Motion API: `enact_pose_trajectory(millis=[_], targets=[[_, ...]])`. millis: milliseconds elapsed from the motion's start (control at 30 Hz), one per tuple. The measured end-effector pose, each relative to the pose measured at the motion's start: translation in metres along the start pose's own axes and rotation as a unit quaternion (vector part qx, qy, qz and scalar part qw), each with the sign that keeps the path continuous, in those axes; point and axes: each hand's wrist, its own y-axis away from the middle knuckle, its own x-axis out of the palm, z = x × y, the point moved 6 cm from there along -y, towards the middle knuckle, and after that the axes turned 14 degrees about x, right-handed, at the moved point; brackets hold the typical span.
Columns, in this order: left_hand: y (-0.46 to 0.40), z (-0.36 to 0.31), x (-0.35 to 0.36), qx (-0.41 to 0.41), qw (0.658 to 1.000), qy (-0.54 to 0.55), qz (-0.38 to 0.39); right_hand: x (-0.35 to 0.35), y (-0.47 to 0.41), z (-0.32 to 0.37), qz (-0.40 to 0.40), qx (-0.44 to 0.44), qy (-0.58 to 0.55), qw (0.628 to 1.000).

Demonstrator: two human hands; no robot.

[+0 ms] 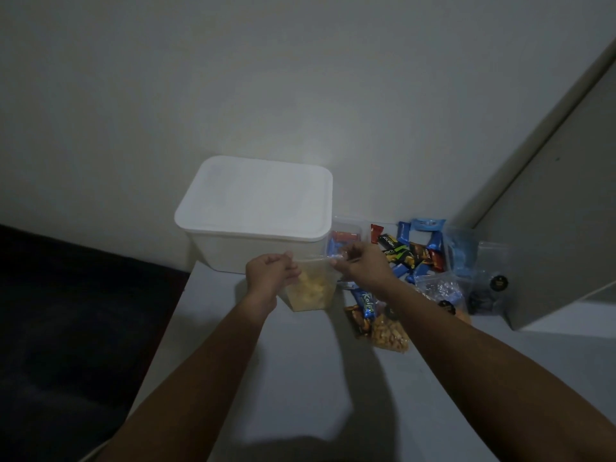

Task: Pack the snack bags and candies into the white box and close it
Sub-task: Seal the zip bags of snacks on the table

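Observation:
A white plastic box [233, 251] stands against the wall with its white lid [256, 195] resting on top. Just in front of it I hold a clear zip bag of yellow snacks [310, 291] upright above the table. My left hand [270, 271] pinches the bag's top left corner and my right hand [361, 265] pinches the top right edge. To the right lies a pile of candies and snack packets [413, 255], with a blue wrapped bar [365, 303] and a clear bag of nuts [388, 333] nearer me.
The white table [300, 378] ends at its left edge, beside a dark floor area [66, 311]. A grey slanted panel [550, 211] closes off the right side. Clear bags with dark round labels [490, 281] lie at the far right.

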Motion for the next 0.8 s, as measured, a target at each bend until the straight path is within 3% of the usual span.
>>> enact_pose_trajectory(millis=[200, 400, 533, 667, 800], targets=[[-0.005, -0.001, 0.009, -0.014, 0.998, -0.034, 0.042, -0.003, -0.011, 0.004, 0.005, 0.002, -0.067, 0.998], [-0.001, 0.005, 0.001, 0.025, 0.995, -0.099, -0.002, -0.021, -0.007, -0.002, -0.009, 0.034, -0.133, 0.99], [0.01, 0.013, 0.0, 0.057, 0.976, -0.207, -0.034, -0.043, -0.012, -0.043, -0.051, 0.102, -0.002, 0.994], [0.029, 0.021, 0.013, 0.061, 0.967, -0.245, -0.034, -0.062, -0.007, -0.084, -0.108, 0.102, 0.183, 0.972], [0.032, 0.02, 0.018, 0.089, 0.961, -0.254, -0.067, -0.067, -0.002, -0.118, -0.065, 0.143, 0.186, 0.97]])
